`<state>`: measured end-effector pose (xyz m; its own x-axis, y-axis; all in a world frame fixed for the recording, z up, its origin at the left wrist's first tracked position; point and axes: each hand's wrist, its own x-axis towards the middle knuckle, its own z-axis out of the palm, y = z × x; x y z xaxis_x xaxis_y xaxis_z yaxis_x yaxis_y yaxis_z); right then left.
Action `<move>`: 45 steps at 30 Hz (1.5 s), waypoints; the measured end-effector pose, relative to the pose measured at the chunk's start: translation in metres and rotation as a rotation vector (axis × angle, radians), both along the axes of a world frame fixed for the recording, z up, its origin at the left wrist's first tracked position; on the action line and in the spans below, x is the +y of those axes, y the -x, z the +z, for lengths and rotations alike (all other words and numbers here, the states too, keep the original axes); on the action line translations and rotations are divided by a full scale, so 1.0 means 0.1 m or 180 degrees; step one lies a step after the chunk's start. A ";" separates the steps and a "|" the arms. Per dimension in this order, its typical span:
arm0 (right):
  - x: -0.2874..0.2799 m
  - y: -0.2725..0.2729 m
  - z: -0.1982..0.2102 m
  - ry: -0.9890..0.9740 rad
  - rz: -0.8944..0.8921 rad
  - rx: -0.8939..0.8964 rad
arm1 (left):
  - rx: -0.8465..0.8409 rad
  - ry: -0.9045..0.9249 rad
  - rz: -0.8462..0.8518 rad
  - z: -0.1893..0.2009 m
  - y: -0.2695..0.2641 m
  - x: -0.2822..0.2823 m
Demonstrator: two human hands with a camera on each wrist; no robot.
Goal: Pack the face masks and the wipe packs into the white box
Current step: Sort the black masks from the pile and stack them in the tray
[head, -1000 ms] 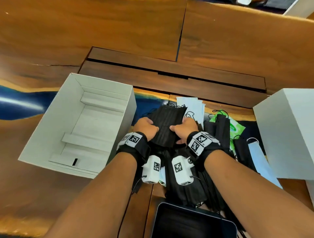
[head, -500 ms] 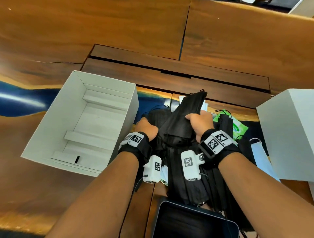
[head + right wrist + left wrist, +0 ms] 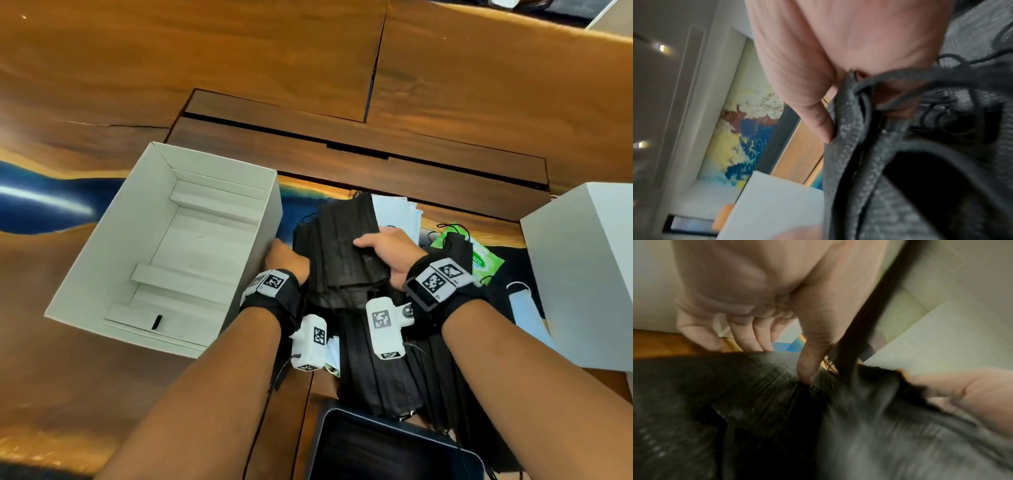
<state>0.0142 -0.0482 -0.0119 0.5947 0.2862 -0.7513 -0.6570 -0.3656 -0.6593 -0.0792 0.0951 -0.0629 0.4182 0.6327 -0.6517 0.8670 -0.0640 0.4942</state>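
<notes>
Soft, limp masks lifted as a sheaf beside the box
Centre-left, the open white cardboard box (image 3: 164, 246) is stiff, still unfilled; the left hand (image 3: 286, 258) pinches the stack of black pleated fabric face masks (image 3: 346, 250), the right hand (image 3: 387, 255) grips its other edge: light, floppy, best clamped at both edges; further right, a glossy green wipe pack (image 3: 479, 260) on the bench (image 3: 239, 68)

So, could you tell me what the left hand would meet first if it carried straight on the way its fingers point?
Probably the white box: the left hand points at its near side wall, seemingly almost touching it.
</notes>
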 end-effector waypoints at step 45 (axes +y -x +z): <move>-0.54 0.14 0.64 -0.1385 -0.0299 -0.0157 | -0.2592 0.2616 0.0779 0.76 0.09 -0.29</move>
<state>-0.0001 -0.1025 0.0520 0.6652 0.5124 -0.5431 -0.6381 0.0125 -0.7699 -0.0879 0.0666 0.0130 0.8245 0.2690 -0.4979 0.2224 0.6550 0.7222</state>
